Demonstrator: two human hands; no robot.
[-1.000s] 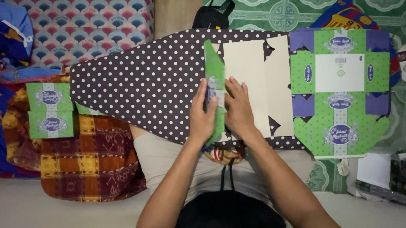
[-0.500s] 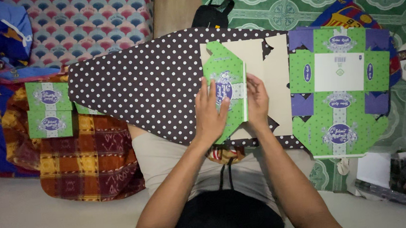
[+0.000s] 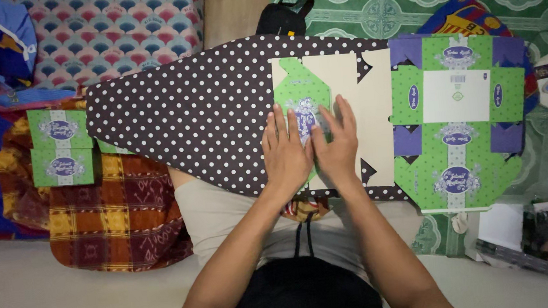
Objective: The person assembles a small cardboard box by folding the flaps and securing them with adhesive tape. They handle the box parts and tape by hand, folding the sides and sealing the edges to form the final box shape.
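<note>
At the far left, a finished green box (image 3: 60, 148) with purple ovals lay on patterned cloth, well apart from the work. A dark ironing board (image 3: 199, 108) dotted in white stretched across the person's lap and served as the bench.

Near the board's middle, the left hand (image 3: 287, 154) lay flat with its fingers spread, palm down on a folded green flap (image 3: 302, 99) of a cardboard box blank (image 3: 356, 118). That blank lay printed side down, its plain beige inside facing up, with the flap turned over onto it. The right hand (image 3: 337, 148) was just beside the left, likewise flat and open, pressing the same flap; the two thumbs nearly met. Neither hand pinched anything.

To the right, a second flat blank (image 3: 457, 117) lay printed side up, overhanging the board's end above the green tiled floor (image 3: 353, 4).

The risk seemed to be in the crease. If the pressure were uneven, the fold could run off its score line and leave the flap crooked. The padded cover might also give under the palms, softening the crease. The overhanging blank looked liable to slide off if the board were nudged.
</note>
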